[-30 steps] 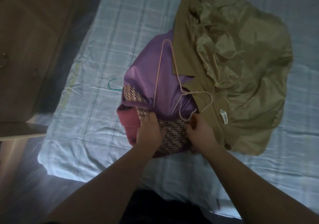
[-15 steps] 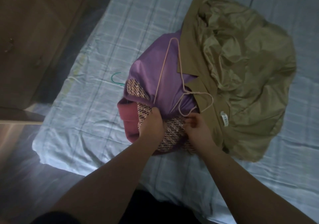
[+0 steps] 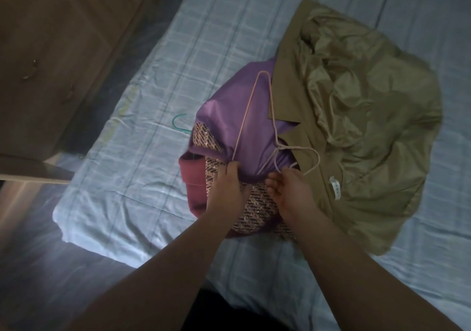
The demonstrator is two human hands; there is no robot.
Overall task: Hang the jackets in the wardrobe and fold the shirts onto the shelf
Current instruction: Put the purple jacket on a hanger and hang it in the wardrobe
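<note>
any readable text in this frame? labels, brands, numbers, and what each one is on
White sewn-in tag inside the olive jacket: faint print, too small and blurred to read.
No text shows on the tweed jacket or the bedsheet.

A white label [image 3: 335, 187] is sewn inside the olive jacket [image 3: 369, 116] — its print too blurred to read.
</note>
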